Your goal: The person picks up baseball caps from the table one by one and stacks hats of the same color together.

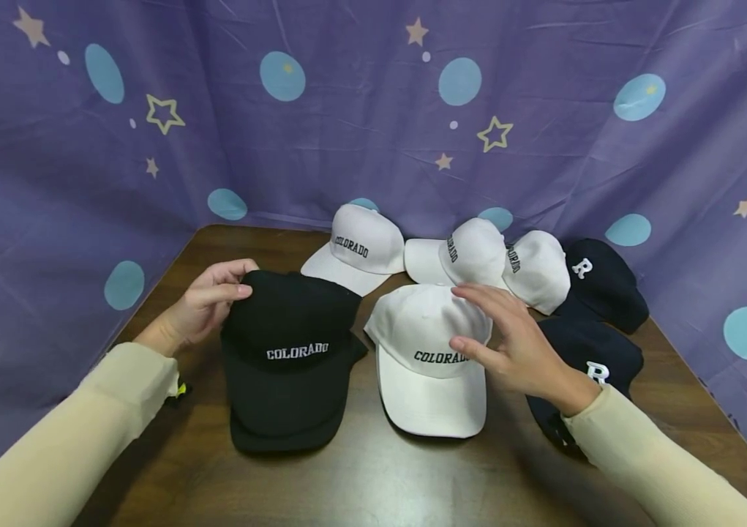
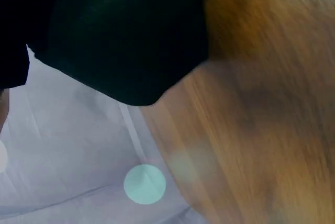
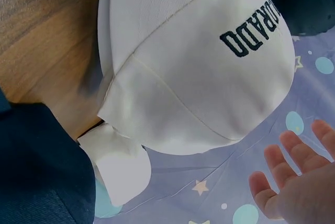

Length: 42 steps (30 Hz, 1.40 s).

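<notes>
At the left of the frame, the left hand point(image 1: 207, 301) pinches the upper left edge of a black fabric baseball cap point(image 1: 290, 373) with white COLORADO lettering, its farther fingertips hidden behind the cloth. This cap sits left of centre over the brown wood-grain bench point(image 1: 406, 483), brim toward the bottom of the frame; a second dark edge shows along the brim, so it may be doubled with another cap. The hold looks one-sided, so a steady, level wrist should serve best, with light pressure that does not dent the soft crown. At centre, just beside it, a white fabric baseball cap point(image 1: 429, 366) with black COLORADO lettering rests with its brim also toward the viewer. Lining up the two brims calls for small turns rather than pushes. Behind, three more white COLORADO caps, a left one point(image 1: 366, 249), a middle one point(image 1: 476, 252) and a right one point(image 1: 544, 274), crowd the back edge. The right hand point(image 1: 514, 344), fingers spread and gripping nothing, hovers at the white cap's right side; the right wrist view shows a gap between them. Its forearm passes over the nearer of two dark R-lettered caps point(image 1: 587, 350) at right, so a higher elbow would avoid dragging it.
</notes>
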Motion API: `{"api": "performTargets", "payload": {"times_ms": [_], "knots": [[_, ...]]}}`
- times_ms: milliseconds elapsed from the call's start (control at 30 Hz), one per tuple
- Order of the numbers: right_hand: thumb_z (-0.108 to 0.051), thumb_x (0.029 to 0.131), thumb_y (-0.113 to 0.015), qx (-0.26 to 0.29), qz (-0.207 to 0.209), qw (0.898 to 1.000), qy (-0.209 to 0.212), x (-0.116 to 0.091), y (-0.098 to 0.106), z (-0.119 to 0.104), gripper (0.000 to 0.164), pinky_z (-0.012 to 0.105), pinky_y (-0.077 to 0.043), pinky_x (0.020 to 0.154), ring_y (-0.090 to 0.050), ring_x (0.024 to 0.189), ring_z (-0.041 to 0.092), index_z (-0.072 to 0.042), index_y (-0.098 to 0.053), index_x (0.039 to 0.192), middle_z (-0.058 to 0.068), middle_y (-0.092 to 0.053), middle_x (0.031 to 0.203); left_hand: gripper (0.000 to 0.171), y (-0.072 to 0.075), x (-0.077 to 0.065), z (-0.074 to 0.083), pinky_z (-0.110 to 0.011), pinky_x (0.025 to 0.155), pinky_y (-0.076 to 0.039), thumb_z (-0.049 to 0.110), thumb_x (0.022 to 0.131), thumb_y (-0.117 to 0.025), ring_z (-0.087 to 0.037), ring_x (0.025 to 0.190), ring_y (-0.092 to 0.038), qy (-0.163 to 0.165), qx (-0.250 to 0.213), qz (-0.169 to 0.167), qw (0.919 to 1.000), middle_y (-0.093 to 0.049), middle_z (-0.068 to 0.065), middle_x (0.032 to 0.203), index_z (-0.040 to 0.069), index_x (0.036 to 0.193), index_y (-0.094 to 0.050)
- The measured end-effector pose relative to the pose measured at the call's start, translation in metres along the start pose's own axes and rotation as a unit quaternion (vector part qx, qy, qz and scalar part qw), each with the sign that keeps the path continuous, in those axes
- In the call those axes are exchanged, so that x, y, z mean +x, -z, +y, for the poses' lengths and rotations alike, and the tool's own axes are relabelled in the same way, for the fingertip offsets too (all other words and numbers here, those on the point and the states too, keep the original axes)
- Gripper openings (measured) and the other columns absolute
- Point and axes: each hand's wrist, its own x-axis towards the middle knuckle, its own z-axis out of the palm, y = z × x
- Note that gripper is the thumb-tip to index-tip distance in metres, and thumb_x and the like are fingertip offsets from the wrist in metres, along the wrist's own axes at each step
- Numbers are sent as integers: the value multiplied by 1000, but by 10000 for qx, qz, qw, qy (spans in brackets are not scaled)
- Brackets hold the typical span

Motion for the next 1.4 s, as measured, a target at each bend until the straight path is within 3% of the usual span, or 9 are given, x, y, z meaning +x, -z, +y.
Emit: {"api": "performTargets", "payload": {"times_ms": [200, 367, 467, 567, 767, 900, 1033, 1200, 1400], "knots": [[-34, 79, -76, -57, -12, 10000, -14, 3, 2, 2, 65, 46, -30, 102, -39, 127, 17, -15, -51, 136, -2, -49, 137, 13, 0, -2, 1, -32, 60, -52, -6, 89, -42, -22, 71, -59, 329, 1143, 244, 9926, -60, -9, 85, -10, 96, -51], [-35, 79, -76, -15, -23, 10000, -67, 4, 1, 3, 65, 47, -31, 101, -39, 127, 17, -17, -50, 136, -3, -48, 137, 11, 2, -2, -1, -30, 62, -51, -3, 90, -49, -22, 73, -58, 584, 2043, 554, 9756, -61, -10, 85, -8, 98, -55], [-34, 79, -77, 28, -25, 10000, -73, 4, -1, 3, 66, 47, -30, 101, -39, 127, 18, -17, -50, 136, -2, -49, 137, 14, 2, -4, -6, -28, 66, -48, -4, 90, -50, -20, 76, -57, 630, 2775, 803, 9553, -61, -10, 87, -4, 100, -59], [-34, 78, -77, 43, -34, 9999, -93, 3, -2, 3, 66, 48, -29, 101, -39, 127, 18, -18, -50, 136, -1, -48, 137, 21, 0, -6, -12, -27, 72, -46, -4, 89, -51, -20, 84, -56, 750, 3479, 1090, 9282, -63, -10, 95, 1, 107, -63], [-35, 78, -77, 24, -83, 9999, -81, 4, -3, 3, 66, 49, -30, 100, -39, 127, 18, -18, -50, 137, -1, -48, 137, 32, -4, -9, -19, -34, 85, -45, 1, 92, -54, -17, 100, -56, 1077, 4243, 1510, 8863, -63, -3, 115, 14, 119, -63], [-35, 79, -76, -25, -118, 9999, -44, 8, -2, 4, 66, 48, -31, 99, -39, 127, 17, -17, -50, 137, -1, -48, 138, 37, -9, -9, -21, -39, 84, -44, -1, 90, -55, -16, 100, -55, 832, 4698, 1509, 8658, -61, -1, 114, 16, 122, -62], [-37, 80, -75, -71, -135, 9999, -17, 12, -2, 3, 65, 48, -31, 99, -38, 127, 16, -19, -49, 137, -2, -48, 137, 42, -4, -13, -30, -32, 74, -44, -1, 89, -55, -12, 86, -54, 313, 5091, 1357, 8494, -60, 4, 103, 20, 125, -61], [-38, 81, -74, -55, -166, 9998, -65, 13, -3, 3, 64, 49, -30, 99, -37, 128, 15, -18, -49, 137, -3, -47, 137, 43, 7, -18, -42, -27, 64, -42, 4, 90, -55, -10, 75, -50, 44, 5283, 1145, 8413, -56, 8, 96, 21, 130, -58], [-38, 81, -74, -45, -183, 9998, -76, 13, -6, 5, 65, 48, -31, 99, -38, 128, 15, -16, -50, 137, -3, -48, 137, 42, 10, -21, -43, -28, 67, -42, 8, 94, -54, -10, 79, -50, 233, 5170, 1009, 8497, -55, 7, 100, 23, 134, -54]]}}
